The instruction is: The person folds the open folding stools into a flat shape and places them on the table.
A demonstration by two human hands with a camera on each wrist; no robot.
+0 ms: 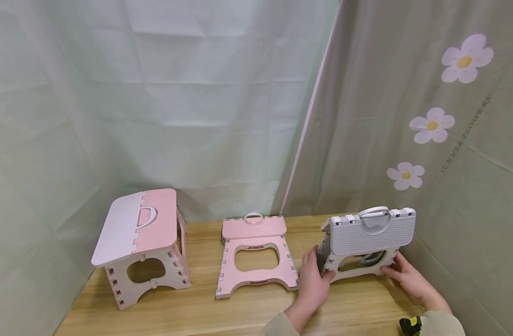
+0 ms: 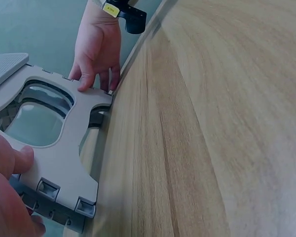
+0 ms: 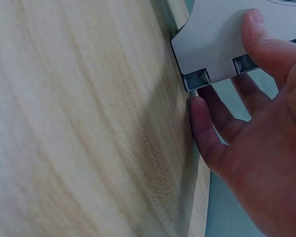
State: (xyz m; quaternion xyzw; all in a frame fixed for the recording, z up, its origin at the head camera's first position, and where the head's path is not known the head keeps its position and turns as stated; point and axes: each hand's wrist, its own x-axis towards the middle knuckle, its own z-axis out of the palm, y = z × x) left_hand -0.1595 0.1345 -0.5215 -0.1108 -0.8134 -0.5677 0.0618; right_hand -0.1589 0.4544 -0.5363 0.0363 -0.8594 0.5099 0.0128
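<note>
A grey and white folding stool (image 1: 353, 235) stands partly folded at the right of the table, its seat halves sloping down and its carry handle on top. My left hand (image 1: 312, 285) grips its left edge, thumb on the front leg panel and fingers round the side. In the left wrist view, the thumb of the left hand (image 2: 7, 190) lies on the pale leg panel (image 2: 47, 163). Low on the opposite edge, my right hand (image 1: 413, 280) holds the stool. The right wrist view shows the right hand (image 3: 271, 128) with its thumb on the panel (image 3: 212, 42) and fingers behind.
Left on the wooden table (image 1: 206, 317) stands an unfolded pink and white stool (image 1: 157, 233). A pink stool (image 1: 254, 228), folded nearly flat, is between the two others. Pale curtains (image 1: 197, 102) hang behind and at both sides. A black device (image 1: 410, 325) sits on the right wrist.
</note>
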